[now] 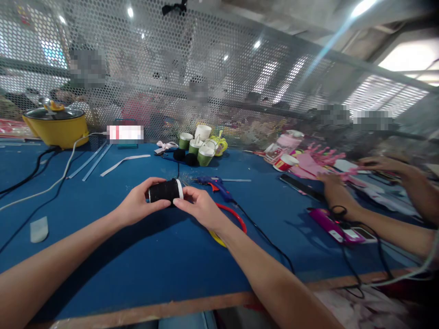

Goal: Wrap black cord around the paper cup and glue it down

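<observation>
A spool of black thread (165,191) with white ends lies sideways between my two hands, above the blue table (137,265). My left hand (139,201) is closed round its left end, thumb along the front. The fingers and thumb of my right hand (199,203) grip the white rim at its right end. Just beyond my right hand lies a blue glue gun (219,186) with an orange trigger. Red tubing (236,216) and yellow tubing (218,238) are partly hidden by my right forearm.
Green-and-white cups (206,155) stand at the back, with a yellow pot (60,128) far left. A white strip (125,163) lies left of centre. On the right, another person's arms (346,201) reach over pink pieces (305,165) near a purple power bank (334,227). Cables cross both sides.
</observation>
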`<action>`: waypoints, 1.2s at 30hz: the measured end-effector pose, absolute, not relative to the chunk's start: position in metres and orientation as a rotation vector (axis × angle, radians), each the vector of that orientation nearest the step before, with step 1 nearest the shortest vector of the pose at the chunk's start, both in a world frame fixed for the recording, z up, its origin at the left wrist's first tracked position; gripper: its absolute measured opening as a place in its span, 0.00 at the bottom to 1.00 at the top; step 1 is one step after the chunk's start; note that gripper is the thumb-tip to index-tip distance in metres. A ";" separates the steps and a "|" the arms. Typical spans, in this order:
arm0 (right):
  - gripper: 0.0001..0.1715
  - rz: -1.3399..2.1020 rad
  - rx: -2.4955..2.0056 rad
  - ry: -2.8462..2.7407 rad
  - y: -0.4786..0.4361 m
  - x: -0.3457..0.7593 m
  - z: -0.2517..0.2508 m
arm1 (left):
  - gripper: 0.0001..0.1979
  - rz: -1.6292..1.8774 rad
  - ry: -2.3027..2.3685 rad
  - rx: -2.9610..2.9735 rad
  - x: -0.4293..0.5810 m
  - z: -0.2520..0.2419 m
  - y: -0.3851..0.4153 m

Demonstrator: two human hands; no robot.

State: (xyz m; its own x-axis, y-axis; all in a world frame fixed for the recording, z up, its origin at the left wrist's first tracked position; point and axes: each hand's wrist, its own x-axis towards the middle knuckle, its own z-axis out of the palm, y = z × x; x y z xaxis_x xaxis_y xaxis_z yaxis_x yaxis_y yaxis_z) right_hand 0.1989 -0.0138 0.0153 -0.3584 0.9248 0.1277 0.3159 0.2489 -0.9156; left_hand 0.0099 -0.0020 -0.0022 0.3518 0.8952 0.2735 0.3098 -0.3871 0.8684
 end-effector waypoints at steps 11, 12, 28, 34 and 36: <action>0.16 1.203 -1.187 -1.655 -0.010 0.198 0.009 | 0.23 1.050 1.055 2.140 0.010 -0.007 -0.004; 0.17 1.242 -1.174 -1.629 -0.010 0.198 0.009 | 0.23 1.050 1.044 2.143 0.010 -0.006 -0.005; 0.25 1.121 -1.303 -1.516 0.006 0.206 0.006 | 0.24 0.958 0.813 2.455 0.008 -0.001 -0.009; 0.17 1.276 -1.182 -1.550 0.000 0.204 0.015 | 0.27 0.897 0.822 2.414 0.009 -0.001 -0.013; 0.14 1.277 -1.172 -1.521 -0.001 0.204 0.017 | 0.29 0.867 0.850 2.380 0.011 -0.001 -0.014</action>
State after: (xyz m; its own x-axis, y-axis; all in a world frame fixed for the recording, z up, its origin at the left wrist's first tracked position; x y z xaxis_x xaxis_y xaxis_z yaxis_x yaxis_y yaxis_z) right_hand 0.2045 -0.0011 0.0173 -0.2391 0.9708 0.0194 0.1494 0.0565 -0.9872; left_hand 0.0108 -0.0143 -0.0006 0.6093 0.6830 0.4029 0.3896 -0.7003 0.5981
